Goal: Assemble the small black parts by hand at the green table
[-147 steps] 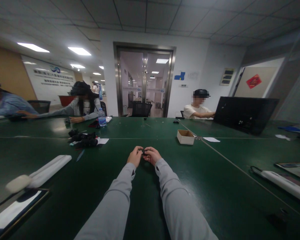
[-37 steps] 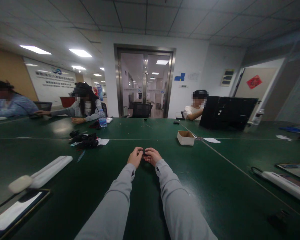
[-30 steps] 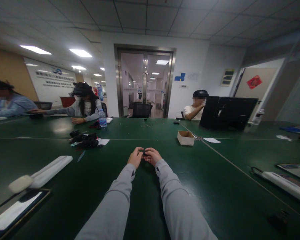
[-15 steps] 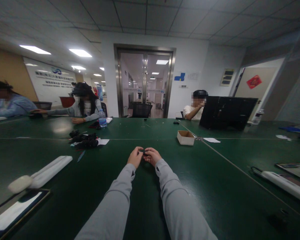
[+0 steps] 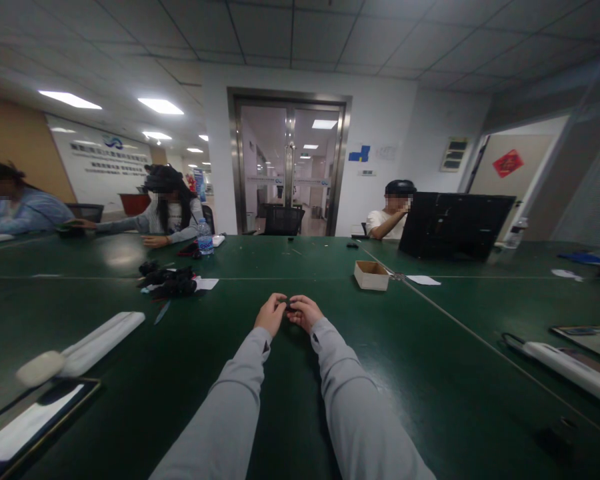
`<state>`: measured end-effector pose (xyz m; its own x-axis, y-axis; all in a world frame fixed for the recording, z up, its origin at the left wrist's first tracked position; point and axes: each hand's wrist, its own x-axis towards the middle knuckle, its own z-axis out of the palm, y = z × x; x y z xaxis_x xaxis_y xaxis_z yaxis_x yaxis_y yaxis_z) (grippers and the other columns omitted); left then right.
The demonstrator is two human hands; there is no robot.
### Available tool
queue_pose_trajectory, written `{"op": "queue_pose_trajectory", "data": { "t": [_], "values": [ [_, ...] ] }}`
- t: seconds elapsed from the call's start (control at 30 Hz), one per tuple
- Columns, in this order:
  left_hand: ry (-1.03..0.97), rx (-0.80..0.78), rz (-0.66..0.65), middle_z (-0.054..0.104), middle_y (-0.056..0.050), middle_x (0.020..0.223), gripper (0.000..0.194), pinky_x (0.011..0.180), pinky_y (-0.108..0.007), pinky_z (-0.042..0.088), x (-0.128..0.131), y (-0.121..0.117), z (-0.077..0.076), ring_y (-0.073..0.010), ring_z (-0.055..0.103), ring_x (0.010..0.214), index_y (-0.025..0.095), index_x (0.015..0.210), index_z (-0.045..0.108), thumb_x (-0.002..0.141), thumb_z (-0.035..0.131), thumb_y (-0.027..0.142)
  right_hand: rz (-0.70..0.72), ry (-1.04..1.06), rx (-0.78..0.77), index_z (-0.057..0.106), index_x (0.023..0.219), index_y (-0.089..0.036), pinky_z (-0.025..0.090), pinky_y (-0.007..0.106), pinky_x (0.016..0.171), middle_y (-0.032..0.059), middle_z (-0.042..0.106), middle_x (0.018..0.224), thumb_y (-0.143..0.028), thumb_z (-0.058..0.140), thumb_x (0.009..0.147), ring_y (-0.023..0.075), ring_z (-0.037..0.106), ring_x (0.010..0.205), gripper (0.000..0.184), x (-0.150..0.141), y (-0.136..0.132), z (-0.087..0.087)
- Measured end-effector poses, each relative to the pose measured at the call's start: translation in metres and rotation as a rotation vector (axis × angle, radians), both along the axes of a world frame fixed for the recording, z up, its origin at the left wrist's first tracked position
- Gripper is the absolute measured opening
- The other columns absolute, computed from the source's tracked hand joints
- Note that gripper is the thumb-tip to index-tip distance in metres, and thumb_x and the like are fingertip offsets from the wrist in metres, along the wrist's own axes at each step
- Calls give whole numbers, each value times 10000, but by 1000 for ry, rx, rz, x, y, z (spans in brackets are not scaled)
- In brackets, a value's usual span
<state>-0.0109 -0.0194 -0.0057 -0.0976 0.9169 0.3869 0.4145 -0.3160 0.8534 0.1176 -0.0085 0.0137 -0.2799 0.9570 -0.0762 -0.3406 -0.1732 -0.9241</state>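
Because the fingers cover most of it, the small dark piece (image 5: pixel 289 306) shows only as a sliver between the 2 hands, over the middle of the tabletop (image 5: pixel 180 363). The right hand (image 5: pixel 306 313) has its thumb and fingertips drawn narrow around it; the left hand (image 5: pixel 270 315) is curled just beside, thumb and fingers near each other, though I cannot tell whether it grips the piece or merely meets it. From its size, it is probably light and stiff, perhaps hard plastic or metal, and easy to fumble rather than heavy to carry. Opposite edges, pinched between thumb and forefinger, look like the best hold. An open box (image 5: pixel 373 279) stands beyond the right hand, well apart.
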Motion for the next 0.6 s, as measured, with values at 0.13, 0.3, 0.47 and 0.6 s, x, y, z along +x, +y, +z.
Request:
{"op": "queue_pose_trajectory", "data": {
  "t": [0.13,0.3,0.47,0.6],
  "values": [
    [4,-2,-14,564,15,641,235,534,-197,390,-1,0,-1,-92,515,573,202,932,555,776,418,312,-2,3,-2,487,777,-159,441,200,427,6,595,525,-52,507,633,105,557,417,181,1,0,1],
    [6,-12,-28,548,25,601,245,524,-195,386,0,-2,1,-87,500,539,208,911,558,785,406,353,-1,5,4,492,777,-159,440,200,424,3,590,525,-53,511,635,108,560,419,178,1,2,-1],
    [17,-25,7,567,15,669,223,546,-191,389,0,1,0,-91,516,600,210,937,555,746,459,273,0,9,8,493,768,-163,438,200,426,-7,579,519,-69,549,630,106,558,423,177,1,2,-2],
    [29,-47,-20,524,29,554,256,531,-201,384,0,1,-1,-96,496,537,212,915,560,790,386,354,4,7,12,494,763,-164,433,199,423,-5,585,537,-80,560,627,106,559,426,173,1,1,-1]
  ]
}}
